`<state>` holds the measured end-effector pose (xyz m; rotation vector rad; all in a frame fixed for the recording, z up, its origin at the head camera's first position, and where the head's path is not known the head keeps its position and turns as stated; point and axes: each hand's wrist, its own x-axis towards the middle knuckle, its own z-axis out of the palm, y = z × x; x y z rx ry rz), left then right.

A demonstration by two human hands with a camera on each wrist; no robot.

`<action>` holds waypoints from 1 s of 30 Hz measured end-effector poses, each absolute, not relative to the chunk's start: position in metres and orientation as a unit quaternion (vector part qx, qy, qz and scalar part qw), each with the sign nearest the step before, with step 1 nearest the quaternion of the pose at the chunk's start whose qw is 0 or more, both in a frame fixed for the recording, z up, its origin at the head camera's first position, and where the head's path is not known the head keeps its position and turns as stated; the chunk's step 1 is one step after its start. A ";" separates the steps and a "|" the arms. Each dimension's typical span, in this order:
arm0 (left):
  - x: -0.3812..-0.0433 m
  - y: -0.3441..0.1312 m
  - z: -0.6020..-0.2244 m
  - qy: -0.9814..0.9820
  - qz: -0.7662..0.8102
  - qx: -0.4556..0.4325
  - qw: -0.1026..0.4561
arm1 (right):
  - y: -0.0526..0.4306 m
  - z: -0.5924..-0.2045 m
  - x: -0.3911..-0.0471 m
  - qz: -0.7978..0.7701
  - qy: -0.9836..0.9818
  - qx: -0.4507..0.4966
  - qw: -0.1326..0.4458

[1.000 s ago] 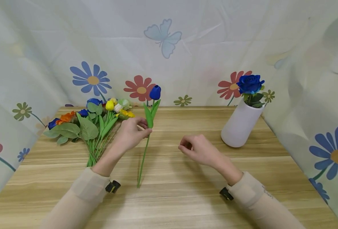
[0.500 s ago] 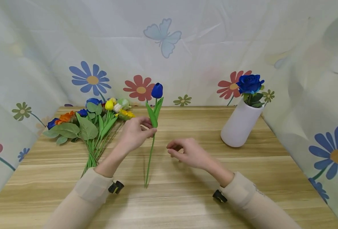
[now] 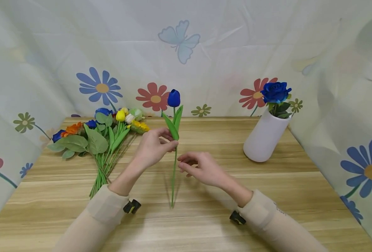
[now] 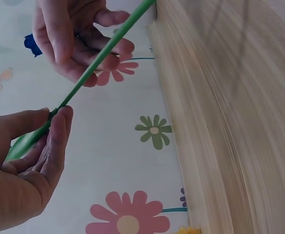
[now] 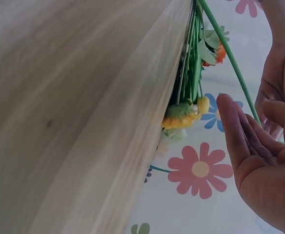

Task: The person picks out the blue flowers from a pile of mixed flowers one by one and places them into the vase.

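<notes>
A blue artificial tulip (image 3: 173,98) with green leaves stands upright in the middle of the head view. My left hand (image 3: 154,145) pinches its stem just below the leaves, between thumb and fingers. In the left wrist view the green stem (image 4: 103,54) slants up from those fingertips. My right hand (image 3: 203,168) is right beside the stem, its fingers loosely bent and parted from the thumb, with nothing between them. The right wrist view shows the right hand's fingers (image 5: 232,129) spread close to the stem.
A pile of artificial flowers (image 3: 102,150) in orange, blue, yellow and white lies on the wooden table (image 3: 205,224) at the left. To the right, a white vase (image 3: 264,138) holds a blue rose (image 3: 275,92). A flower-printed curtain (image 3: 220,63) hangs behind.
My left hand has carried the tulip to the right and the flower now stands more upright. My right hand has moved left toward the stem, its fingers opening a little.
</notes>
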<state>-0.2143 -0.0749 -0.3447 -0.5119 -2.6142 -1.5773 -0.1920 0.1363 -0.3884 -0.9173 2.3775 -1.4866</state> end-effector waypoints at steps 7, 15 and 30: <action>-0.214 -0.072 -0.343 -0.835 -0.521 -0.176 0.029 | 0.133 -0.386 -0.192 -0.517 0.800 -0.295 0.079; -0.215 -0.068 -0.343 -0.826 -0.532 -0.186 0.031 | 0.133 -0.385 -0.193 -0.544 0.792 -0.266 0.074; -0.213 -0.064 -0.343 -0.807 -0.562 -0.178 0.027 | 0.134 -0.382 -0.192 -0.564 0.784 -0.252 0.063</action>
